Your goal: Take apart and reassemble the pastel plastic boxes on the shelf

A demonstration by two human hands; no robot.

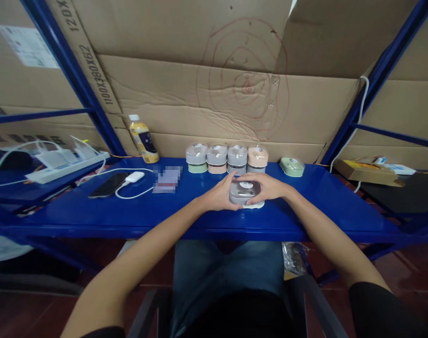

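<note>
Between my two hands sits a small grey plastic box (244, 190) with a see-through lid and a round white sticker. My left hand (221, 195) wraps round its left side. From the right, my right hand (270, 185) grips the opposite side, fingers along the far edge and thumb at the near edge. A pale sheet (255, 205) shows under the box at its near right. Behind my hands, similar boxes in grey, green and peach (217, 155) stand in a row of two-high stacks. One green box (292, 166) lies alone to the right.
On the blue shelf (136, 216) a yellow bottle (143, 140) stands at the back left. A phone (110, 185), a white charger (134, 177) with its cable and a blurred card (167, 180) lie left. A power strip (66, 167) and an open carton (367, 172) flank the shelf.
</note>
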